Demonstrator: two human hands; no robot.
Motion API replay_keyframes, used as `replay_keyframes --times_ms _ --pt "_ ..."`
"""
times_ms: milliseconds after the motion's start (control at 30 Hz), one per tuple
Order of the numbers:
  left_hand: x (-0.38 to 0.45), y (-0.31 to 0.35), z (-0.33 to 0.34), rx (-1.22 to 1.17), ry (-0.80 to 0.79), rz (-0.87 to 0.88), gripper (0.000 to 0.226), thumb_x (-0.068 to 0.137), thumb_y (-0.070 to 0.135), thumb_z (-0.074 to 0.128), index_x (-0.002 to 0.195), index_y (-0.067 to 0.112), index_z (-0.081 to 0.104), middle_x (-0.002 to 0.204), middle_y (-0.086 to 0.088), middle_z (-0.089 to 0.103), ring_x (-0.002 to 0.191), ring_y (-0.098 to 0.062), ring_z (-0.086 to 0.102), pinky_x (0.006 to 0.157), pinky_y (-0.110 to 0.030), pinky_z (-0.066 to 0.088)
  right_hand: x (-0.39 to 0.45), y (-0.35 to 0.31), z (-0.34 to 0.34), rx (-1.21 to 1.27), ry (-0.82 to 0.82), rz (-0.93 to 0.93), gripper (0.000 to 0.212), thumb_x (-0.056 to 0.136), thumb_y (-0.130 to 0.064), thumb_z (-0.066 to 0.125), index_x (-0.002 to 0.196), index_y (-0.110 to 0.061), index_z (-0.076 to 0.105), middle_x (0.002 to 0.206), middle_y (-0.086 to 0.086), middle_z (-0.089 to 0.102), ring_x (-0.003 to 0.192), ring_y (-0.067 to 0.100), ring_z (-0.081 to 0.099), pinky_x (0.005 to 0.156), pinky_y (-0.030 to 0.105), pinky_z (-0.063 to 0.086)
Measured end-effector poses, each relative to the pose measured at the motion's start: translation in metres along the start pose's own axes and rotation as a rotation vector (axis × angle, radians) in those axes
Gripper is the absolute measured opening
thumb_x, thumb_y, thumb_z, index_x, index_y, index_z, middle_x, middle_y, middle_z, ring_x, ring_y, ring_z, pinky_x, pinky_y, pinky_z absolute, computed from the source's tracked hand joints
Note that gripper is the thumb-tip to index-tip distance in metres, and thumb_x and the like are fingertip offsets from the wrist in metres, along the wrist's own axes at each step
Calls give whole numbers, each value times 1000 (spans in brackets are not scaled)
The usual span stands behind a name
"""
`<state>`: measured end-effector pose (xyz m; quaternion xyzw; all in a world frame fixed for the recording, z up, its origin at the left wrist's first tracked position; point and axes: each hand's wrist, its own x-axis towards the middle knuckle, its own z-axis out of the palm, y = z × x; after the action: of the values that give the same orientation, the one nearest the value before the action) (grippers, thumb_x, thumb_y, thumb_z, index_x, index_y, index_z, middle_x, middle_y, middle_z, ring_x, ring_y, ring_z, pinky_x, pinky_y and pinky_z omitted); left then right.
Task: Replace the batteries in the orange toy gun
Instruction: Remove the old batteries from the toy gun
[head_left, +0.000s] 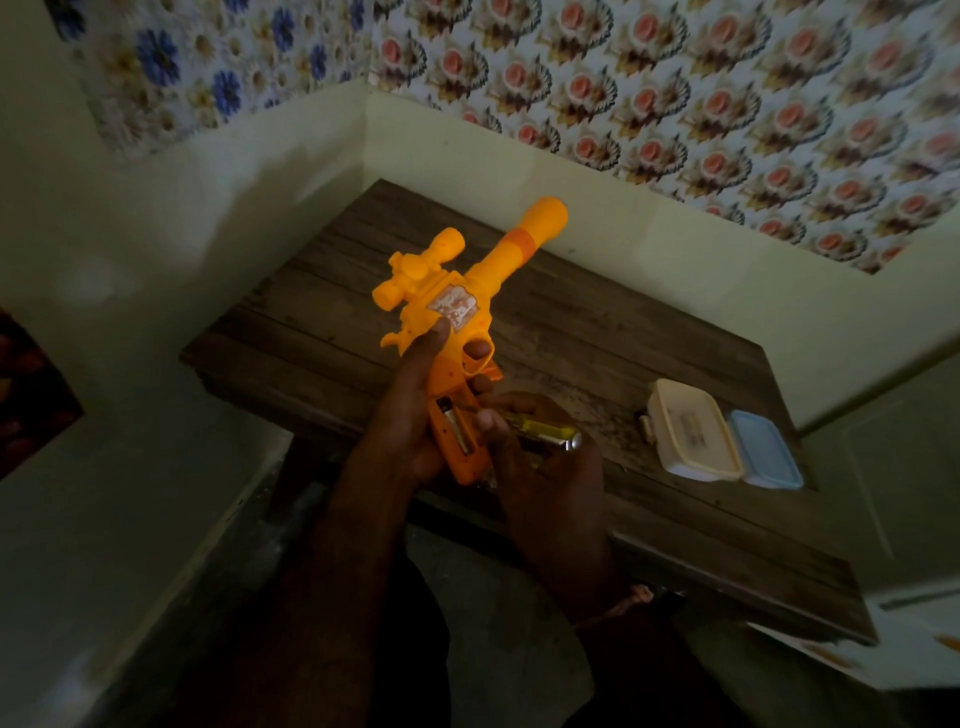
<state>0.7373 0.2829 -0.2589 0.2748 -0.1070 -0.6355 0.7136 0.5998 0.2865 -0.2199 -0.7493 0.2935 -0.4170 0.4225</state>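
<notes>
The left hand (410, 410) is gripping the toy gun (457, 322) grip-up, exposing 1 battery (458, 427); the right hand (540, 447) is clutching a screwdriver (545, 428) and another battery (570, 445), probably for insertion.

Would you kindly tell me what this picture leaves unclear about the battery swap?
- Head view: how many batteries sit in the toy gun's open grip compartment; dim light, fingers crowd it.
- Compartment cover: not visible.
- Right hand's yellow tool: tip hidden by fingers.
- White box's label: too blurred.
</notes>
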Motion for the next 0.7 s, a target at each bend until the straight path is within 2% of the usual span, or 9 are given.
replay_keyframes --times_ms 33,133,233,333,433,467,533,633,700 --pt "-1 0 1 -29 -34 -18 47 81 56 53 96 12 60 77 -12 48 43 -18 53 45 -24 47 1 -1 0 -8 -7 -5 15 87 -20 66 90 -34 66 91 -18 71 90 0 67 79 21 53" --pt "-2 -1 3 -65 -100 -34 46 85 57 48 98 13 56 78 -12 44 40 -15 52 47 -24 48 5 -3 -3 -12 -35 -29 18 89 -16 65 89 -33 66 89 -18 70 87 -1 66 74 14 50" --pt "-2 0 3 -52 -125 -25 46 86 56 45 95 13 56 66 -9 51 40 -14 51 47 -22 46 8 -5 -5 -30 -76 -36 18 89 -16 65 89 -34 66 87 -20 70 85 -3 66 71 9 48" --pt "-2 0 3 6 -132 -28 47 84 58 43 95 14 53 55 -6 56 39 -12 50 47 -21 44 10 -4 -6 -44 -106 -29 19 89 -18 65 89 -37 65 89 -20 70 87 -2 66 74 14 51" --pt "-1 -1 3 61 -125 -19 45 88 58 35 96 15 49 51 -13 60 38 -10 48 47 -19 41 11 -1 -6 -115 -122 -59 15 89 -22 64 90 -38 65 89 -15 70 86 -1 66 74 19 53" --pt "0 -2 3 70 -117 -15 45 90 57 34 97 15 50 54 -14 63 43 -11 50 51 -21 42 12 -1 -7 -114 -126 -56 14 90 -23 64 89 -36 65 87 -13 70 83 0 66 72 19 53" --pt "2 -3 0 74 -72 8 45 89 56 41 102 14 54 73 -15 70 68 -19 52 67 -30 43 16 -2 -7 -116 -142 -45 11 90 -23 63 87 -33 66 81 -11 70 78 0 66 67 16 52" --pt "6 -7 -4 95 -1 45 48 84 53 60 107 12 63 100 -19 62 95 -33 51 89 -43 43 28 -5 -11 -252 -195 -42 13 93 -29 59 82 -36 62 72 -21 64 72 -10 62 61 5 43" --pt "8 -11 -4 112 40 65 57 81 51 63 119 9 64 124 -25 57 118 -41 51 105 -52 37 42 -3 -13 -308 -258 -22 14 96 -31 53 85 -30 62 71 -21 60 68 -7 60 59 6 42"
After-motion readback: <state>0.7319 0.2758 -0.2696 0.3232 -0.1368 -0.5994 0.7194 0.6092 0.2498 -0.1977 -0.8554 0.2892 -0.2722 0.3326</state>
